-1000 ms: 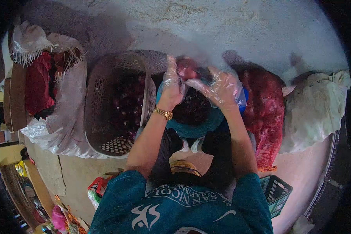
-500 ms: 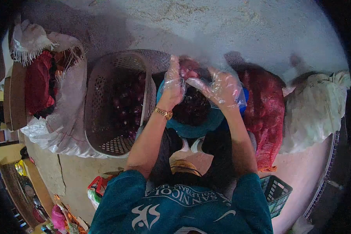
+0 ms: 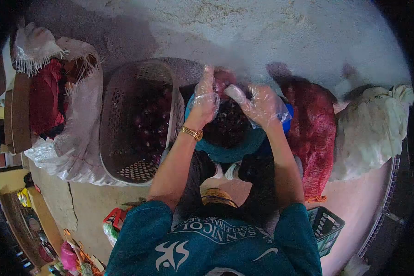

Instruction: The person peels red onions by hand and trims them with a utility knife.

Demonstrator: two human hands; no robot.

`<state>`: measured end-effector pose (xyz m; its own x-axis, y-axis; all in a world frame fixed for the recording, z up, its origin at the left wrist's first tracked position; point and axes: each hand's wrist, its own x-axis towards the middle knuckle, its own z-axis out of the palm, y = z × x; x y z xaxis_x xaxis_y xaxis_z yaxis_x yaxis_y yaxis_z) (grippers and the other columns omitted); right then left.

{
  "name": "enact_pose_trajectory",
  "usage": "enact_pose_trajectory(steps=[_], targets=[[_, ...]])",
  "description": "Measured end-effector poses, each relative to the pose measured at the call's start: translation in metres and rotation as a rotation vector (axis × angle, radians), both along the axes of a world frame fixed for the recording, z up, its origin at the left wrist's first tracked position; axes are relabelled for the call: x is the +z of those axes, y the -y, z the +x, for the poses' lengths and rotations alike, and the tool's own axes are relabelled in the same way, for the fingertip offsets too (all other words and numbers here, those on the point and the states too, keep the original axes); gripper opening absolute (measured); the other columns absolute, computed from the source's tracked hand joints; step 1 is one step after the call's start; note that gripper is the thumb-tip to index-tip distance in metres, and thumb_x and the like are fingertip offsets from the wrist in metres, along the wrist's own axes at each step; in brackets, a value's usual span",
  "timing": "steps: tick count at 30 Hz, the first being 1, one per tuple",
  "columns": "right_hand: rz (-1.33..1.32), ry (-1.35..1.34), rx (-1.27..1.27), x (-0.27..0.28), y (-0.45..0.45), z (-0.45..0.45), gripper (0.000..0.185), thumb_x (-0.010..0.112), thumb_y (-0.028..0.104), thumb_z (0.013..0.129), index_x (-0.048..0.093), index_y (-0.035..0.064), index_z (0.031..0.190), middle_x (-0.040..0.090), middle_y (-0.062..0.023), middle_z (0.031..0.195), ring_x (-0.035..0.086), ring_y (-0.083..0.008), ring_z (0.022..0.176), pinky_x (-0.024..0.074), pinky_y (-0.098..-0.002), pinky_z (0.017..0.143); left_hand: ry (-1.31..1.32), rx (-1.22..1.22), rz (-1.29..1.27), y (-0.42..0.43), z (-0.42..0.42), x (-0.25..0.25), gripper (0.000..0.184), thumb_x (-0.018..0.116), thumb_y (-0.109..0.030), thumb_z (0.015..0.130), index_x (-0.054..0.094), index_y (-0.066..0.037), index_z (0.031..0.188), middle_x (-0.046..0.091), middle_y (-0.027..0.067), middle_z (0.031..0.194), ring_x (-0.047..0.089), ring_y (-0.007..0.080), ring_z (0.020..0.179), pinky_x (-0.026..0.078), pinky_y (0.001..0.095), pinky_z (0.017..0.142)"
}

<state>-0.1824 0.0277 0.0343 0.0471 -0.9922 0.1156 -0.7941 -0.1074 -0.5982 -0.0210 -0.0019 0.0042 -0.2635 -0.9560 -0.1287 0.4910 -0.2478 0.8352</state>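
A reddish-purple onion (image 3: pixel 223 80) is held above a blue-green tub (image 3: pixel 230 153) between my two hands, both in clear plastic gloves. My left hand (image 3: pixel 205 102), with a gold watch at the wrist, grips the onion from its left side, fingers pointing up. My right hand (image 3: pixel 256 103) is closed, its thumb against the onion's lower right side. Whether it pinches a peel or a tool is too small to tell. Dark skins or onions (image 3: pixel 227 126) fill the tub below. A grey perforated basket (image 3: pixel 110 133) with several purple onions (image 3: pixel 152 119) stands left of the tub.
Right of the tub are a red mesh sack (image 3: pixel 310 133) and a white sack (image 3: pixel 370 133). A white woven sack (image 3: pixel 85 115) with red mesh (image 3: pixel 46 101) lies far left. A green crate (image 3: pixel 326 230) sits at lower right, and a rough wall (image 3: pixel 262 32) rises behind.
My right hand's thumb has moved up and slightly left onto the onion, and its fingers have curled in. My left hand has shifted slightly to the right with the onion.
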Motion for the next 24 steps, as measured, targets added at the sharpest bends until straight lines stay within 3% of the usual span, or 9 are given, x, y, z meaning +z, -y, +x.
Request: enact_pose_trajectory(steps=[1, 3, 4, 6, 9, 13, 15, 18, 24], targets=[[0.000, 0.000, 0.000, -0.007, 0.001, -0.002, 0.066, 0.057, 0.067, 0.078, 0.067, 0.0023, 0.084, 0.063, -0.0233, 0.076, 0.062, -0.0420, 0.075, 0.0477, -0.0478, 0.067, 0.000, 0.000, 0.000, 0.000, -0.001, -0.001, 0.055, 0.035, -0.057, 0.097, 0.058, -0.008, 0.108, 0.064, 0.0065, 0.104, 0.060, 0.0164, 0.097, 0.048, 0.0334, 0.087], [-0.152, 0.029, 0.113, -0.017, 0.005, -0.005, 0.066, 0.057, 0.068, 0.077, 0.066, 0.0025, 0.083, 0.063, -0.0217, 0.074, 0.062, -0.0412, 0.074, 0.0476, -0.0471, 0.066, -0.086, 0.036, 0.033, -0.001, -0.004, 0.003, 0.051, 0.039, -0.053, 0.098, 0.060, -0.008, 0.107, 0.065, 0.0061, 0.095, 0.060, 0.0158, 0.081, 0.050, 0.0301, 0.070], [-0.151, 0.028, 0.113, -0.020, 0.004, -0.009, 0.066, 0.057, 0.068, 0.077, 0.066, 0.0025, 0.083, 0.063, -0.0217, 0.074, 0.062, -0.0412, 0.074, 0.0476, -0.0471, 0.066, -0.087, 0.036, 0.034, -0.001, -0.003, 0.002, 0.051, 0.039, -0.053, 0.098, 0.060, -0.008, 0.107, 0.065, 0.0061, 0.095, 0.060, 0.0158, 0.081, 0.050, 0.0301, 0.070], [-0.134, -0.098, 0.161, -0.006, 0.000, -0.007, 0.065, 0.060, 0.068, 0.075, 0.067, 0.0036, 0.083, 0.063, -0.0200, 0.072, 0.063, -0.0396, 0.073, 0.0484, -0.0461, 0.065, -0.032, 0.057, 0.076, 0.001, -0.002, 0.002, 0.054, 0.035, -0.057, 0.097, 0.058, -0.010, 0.110, 0.064, 0.0054, 0.103, 0.060, 0.0161, 0.094, 0.049, 0.0330, 0.084], [-0.184, -0.208, 0.169, -0.009, -0.002, -0.009, 0.064, 0.062, 0.067, 0.073, 0.067, 0.0043, 0.086, 0.064, -0.0183, 0.073, 0.064, -0.0384, 0.073, 0.0495, -0.0450, 0.065, -0.037, 0.031, 0.115, 0.000, 0.002, 0.006, 0.054, 0.036, -0.058, 0.096, 0.058, -0.010, 0.109, 0.064, 0.0058, 0.103, 0.060, 0.0166, 0.092, 0.050, 0.0334, 0.082], [-0.224, -0.139, 0.125, -0.008, -0.002, -0.008, 0.064, 0.064, 0.066, 0.072, 0.067, 0.0051, 0.090, 0.066, -0.0176, 0.075, 0.065, -0.0371, 0.074, 0.0506, -0.0446, 0.065, -0.079, -0.001, 0.081, 0.004, 0.004, -0.006, 0.055, 0.037, -0.058, 0.095, 0.057, -0.009, 0.109, 0.063, 0.0070, 0.103, 0.060, 0.0174, 0.091, 0.051, 0.0334, 0.080], [-0.183, -0.088, 0.060, -0.005, -0.001, -0.006, 0.057, 0.073, 0.054, 0.071, 0.069, 0.0048, 0.099, 0.069, -0.0173, 0.089, 0.066, -0.0360, 0.081, 0.0504, -0.0420, 0.073, -0.125, 0.002, 0.101, 0.004, 0.003, -0.007, 0.055, 0.038, -0.058, 0.095, 0.058, -0.008, 0.108, 0.064, 0.0071, 0.101, 0.060, 0.0177, 0.092, 0.051, 0.0333, 0.080], [-0.156, -0.143, 0.063, -0.011, 0.000, -0.007, 0.058, 0.074, 0.053, 0.072, 0.069, 0.0044, 0.101, 0.069, -0.0173, 0.092, 0.066, -0.0352, 0.081, 0.0508, -0.0407, 0.073, -0.084, 0.082, 0.087, 0.002, -0.002, -0.003, 0.054, 0.038, -0.057, 0.096, 0.059, -0.008, 0.107, 0.065, 0.0066, 0.099, 0.061, 0.0175, 0.091, 0.051, 0.0330, 0.079], [-0.245, -0.105, 0.102, -0.009, -0.002, -0.004, 0.054, 0.070, 0.054, 0.075, 0.069, 0.0043, 0.096, 0.068, -0.0184, 0.086, 0.065, -0.0356, 0.080, 0.0495, -0.0437, 0.072, -0.053, 0.016, 0.034, 0.002, 0.000, -0.003, 0.054, 0.039, -0.056, 0.096, 0.060, -0.008, 0.107, 0.065, 0.0056, 0.097, 0.061, 0.0169, 0.092, 0.051, 0.0343, 0.080]])
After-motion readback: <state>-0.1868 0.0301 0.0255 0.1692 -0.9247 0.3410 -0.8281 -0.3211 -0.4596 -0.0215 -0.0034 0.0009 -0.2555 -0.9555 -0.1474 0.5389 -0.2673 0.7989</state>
